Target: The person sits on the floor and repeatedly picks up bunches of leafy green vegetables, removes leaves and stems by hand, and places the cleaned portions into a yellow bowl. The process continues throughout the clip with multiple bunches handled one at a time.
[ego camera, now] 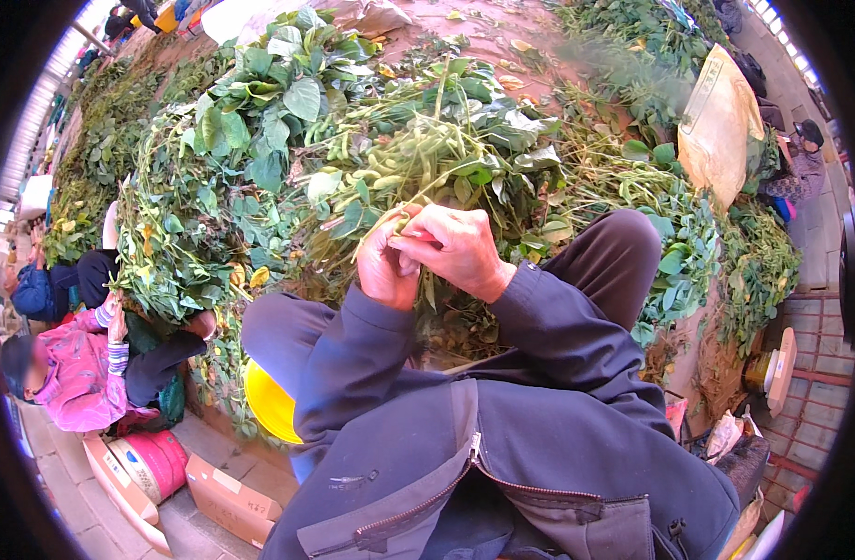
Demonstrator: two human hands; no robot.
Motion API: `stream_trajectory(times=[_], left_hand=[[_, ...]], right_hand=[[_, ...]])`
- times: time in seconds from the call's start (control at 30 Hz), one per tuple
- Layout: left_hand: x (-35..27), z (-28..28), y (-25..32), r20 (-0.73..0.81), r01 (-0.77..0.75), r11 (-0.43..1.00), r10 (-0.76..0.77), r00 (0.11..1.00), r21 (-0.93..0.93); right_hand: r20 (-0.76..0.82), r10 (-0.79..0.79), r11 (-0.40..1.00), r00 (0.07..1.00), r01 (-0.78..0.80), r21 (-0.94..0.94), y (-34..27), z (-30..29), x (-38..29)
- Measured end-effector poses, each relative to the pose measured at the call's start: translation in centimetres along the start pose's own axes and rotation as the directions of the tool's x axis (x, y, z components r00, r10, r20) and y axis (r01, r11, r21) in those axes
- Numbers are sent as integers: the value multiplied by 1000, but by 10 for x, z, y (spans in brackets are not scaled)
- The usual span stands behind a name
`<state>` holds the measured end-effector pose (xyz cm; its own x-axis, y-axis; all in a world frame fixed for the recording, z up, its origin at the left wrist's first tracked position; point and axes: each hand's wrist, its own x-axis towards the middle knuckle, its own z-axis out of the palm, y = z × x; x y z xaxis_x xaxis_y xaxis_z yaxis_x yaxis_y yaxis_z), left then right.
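Note:
My left hand (391, 264) and my right hand (458, 245) meet above my crossed legs. Between the fingers of both is a green soybean pod (401, 222) on a thin stem. A small red item (427, 239), perhaps a finger cover, shows at the right hand's fingers; what it is cannot be told. Just beyond the hands lies a heap of cut soybean plants (427, 150) with plump pods and stems. Broad green leaves (302, 99) cover the heap further left. The fingertips partly hide each other.
A yellow plastic container (270, 402) stands by my left knee. At the left sits a person in a pink jacket (77, 378) beside more plants. Cardboard boxes (231, 500) lie at lower left. A pale sack (721, 126) rests on plants at upper right, with another person (798, 164) beyond.

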<state>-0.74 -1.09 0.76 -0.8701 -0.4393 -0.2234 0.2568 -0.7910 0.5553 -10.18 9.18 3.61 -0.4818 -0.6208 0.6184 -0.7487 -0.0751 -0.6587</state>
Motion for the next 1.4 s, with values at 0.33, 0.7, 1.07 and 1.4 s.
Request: stream_trajectory(times=[0.33, 0.7, 1.07, 1.4], left_hand=[[4, -2, 2, -25, -25, 998, 26, 999, 60], [8, -11, 5, 59, -65, 995, 61, 996, 80], [2, -5, 13, 112, 25, 999, -30, 993, 45], [3, -7, 9, 100, -7, 997, -1, 995, 82]], right_hand=[[-19, 48, 999, 999, -48, 3, 3, -9, -10], [7, 17, 997, 1000, -18, 68, 3, -10, -18], [394, 609, 467, 688, -713, 524, 41, -24, 0], [322, 598, 602, 734, -677, 424, 41, -18, 2]])
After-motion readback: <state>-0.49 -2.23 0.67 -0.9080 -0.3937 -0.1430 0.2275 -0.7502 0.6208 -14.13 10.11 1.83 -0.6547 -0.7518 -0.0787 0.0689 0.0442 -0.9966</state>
